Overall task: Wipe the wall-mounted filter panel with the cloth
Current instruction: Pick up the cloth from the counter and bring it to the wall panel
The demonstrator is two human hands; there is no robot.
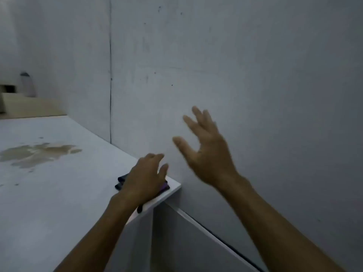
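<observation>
Left hand (144,178) lies on dark cloth (122,181) at table (59,173) corner, grip seemingly unclenched (blurred); right hand (206,152) splayed, empty. Cloth may slide off.

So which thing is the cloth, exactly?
Start at the white counter against the grey wall and follow it to its near corner. The cloth lies there under the left hand: dark, folded, with a purple edge, unlike the pale stain farther left.

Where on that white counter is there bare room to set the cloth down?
The counter is bare between the brownish stain and the left hand, and along its near edge. The corner by the wall is crowded: the left hand rests on the dark cloth there. The right hand hangs open beside it.
</observation>
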